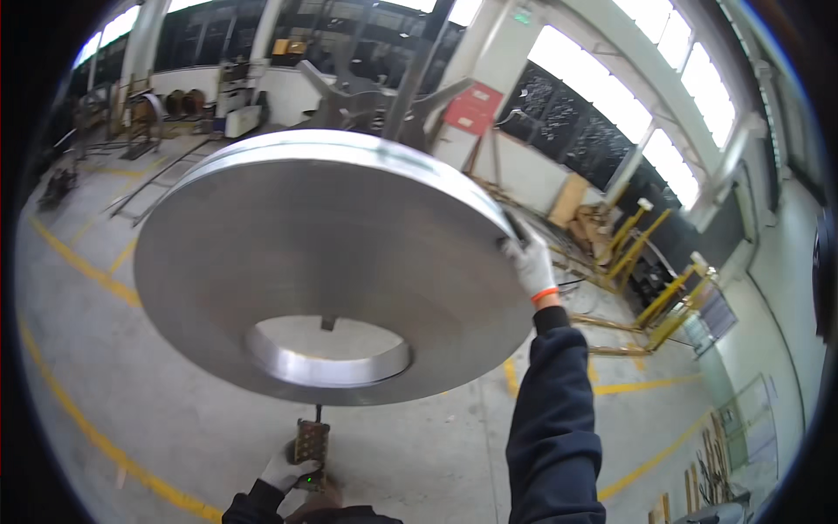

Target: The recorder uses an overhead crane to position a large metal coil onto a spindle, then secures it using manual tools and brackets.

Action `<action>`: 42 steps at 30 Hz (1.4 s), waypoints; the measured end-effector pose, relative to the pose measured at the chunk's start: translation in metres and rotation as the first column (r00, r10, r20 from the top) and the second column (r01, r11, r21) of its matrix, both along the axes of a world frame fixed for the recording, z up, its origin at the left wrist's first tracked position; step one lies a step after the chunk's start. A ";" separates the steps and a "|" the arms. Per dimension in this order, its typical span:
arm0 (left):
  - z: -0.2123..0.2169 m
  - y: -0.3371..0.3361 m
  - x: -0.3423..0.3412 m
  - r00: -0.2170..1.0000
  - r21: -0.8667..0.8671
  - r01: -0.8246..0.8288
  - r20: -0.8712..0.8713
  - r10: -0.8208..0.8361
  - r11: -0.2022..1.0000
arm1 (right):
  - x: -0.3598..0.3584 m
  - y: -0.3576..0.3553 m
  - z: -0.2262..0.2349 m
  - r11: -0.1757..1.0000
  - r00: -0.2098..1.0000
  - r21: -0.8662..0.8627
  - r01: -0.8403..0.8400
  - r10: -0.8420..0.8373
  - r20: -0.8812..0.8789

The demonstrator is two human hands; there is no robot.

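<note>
A large, flat steel coil (323, 236) with a round hole fills the middle of the head view. It is tilted, with its broad grey face towards me and its shiny rim at the top. My right hand (531, 265), in a white glove with an orange cuff, grips the coil's right edge; some fingertips are hidden there. Low in the view, my left hand (286, 467), also gloved, is closed around a handheld remote control (311, 443). This is a worn, box-shaped unit with rows of buttons and a small green light. It sits just below the coil's lower edge.
Behind the coil stands a dark metal frame with spreading arms (353, 105). Yellow posts and rails (672, 301) stand at the right, near a red box (469, 108) on the wall. Yellow lines (74, 406) mark the concrete floor. Machinery (240, 100) stands far left.
</note>
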State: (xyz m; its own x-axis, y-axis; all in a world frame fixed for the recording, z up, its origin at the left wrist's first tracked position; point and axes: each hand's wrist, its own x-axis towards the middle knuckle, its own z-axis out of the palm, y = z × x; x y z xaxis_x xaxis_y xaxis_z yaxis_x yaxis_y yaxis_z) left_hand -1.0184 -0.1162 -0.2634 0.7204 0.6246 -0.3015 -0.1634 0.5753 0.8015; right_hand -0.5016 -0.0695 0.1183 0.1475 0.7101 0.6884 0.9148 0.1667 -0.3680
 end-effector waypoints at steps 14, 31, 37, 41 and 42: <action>0.014 0.145 0.118 0.980 0.140 0.191 -0.085 -0.180 0.972 | 0.111 0.052 0.002 0.995 0.998 -0.101 -0.021 0.028 0.063; 0.003 0.221 0.227 0.980 0.231 0.030 -0.198 0.016 0.973 | 0.234 0.155 0.003 1.000 0.998 0.008 -0.004 0.004 0.066; 0.018 0.245 0.282 0.983 0.254 0.000 -0.176 0.046 0.967 | 0.278 0.192 0.002 1.000 0.997 0.019 -0.010 0.008 0.077; 0.022 0.257 0.306 0.983 0.309 0.006 -0.177 0.052 0.951 | 0.294 0.215 -0.004 0.996 0.997 0.055 -0.075 0.073 0.032; 0.017 0.258 0.308 0.979 0.317 0.000 -0.191 0.064 0.948 | 0.300 0.221 -0.012 0.993 0.995 0.069 -0.099 0.099 0.012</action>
State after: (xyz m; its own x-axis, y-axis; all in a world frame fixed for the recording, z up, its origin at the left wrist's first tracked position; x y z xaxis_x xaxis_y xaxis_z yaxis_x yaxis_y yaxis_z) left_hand -0.7109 0.1420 -0.2460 0.6450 0.7319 -0.2199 0.0017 0.2864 0.9581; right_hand -0.2018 0.1516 0.1060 0.0729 0.6716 0.7373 0.8954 0.2815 -0.3450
